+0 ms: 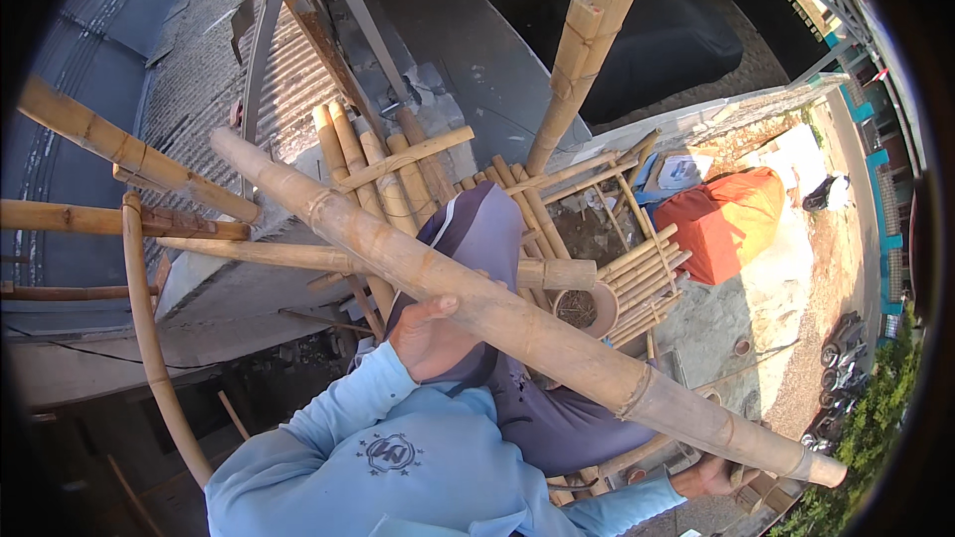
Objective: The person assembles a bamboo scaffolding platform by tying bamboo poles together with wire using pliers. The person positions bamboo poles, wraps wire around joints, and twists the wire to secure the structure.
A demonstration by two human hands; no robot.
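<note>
A long thick bamboo pole [517, 323] runs diagonally from the upper left to the lower right, across my lap. My left hand [426, 336] grips it near the middle from below, thumb hooked over the top. My right hand [710, 477] holds the underside of the pole near its lower right end, its fingers partly hidden. Both arms are in light blue sleeves [398, 447]. My knees, in grey-purple trousers [487, 229], sit under the pole above a platform of lashed bamboo poles [637, 273].
An upright bamboo post [587, 50] rises at top centre. Horizontal bamboo poles [109, 144] and a thin curved strip [149, 338] lie to the left, over a corrugated roof [199, 70]. Far below are an orange sack [726, 219] and parked motorbikes [841, 368].
</note>
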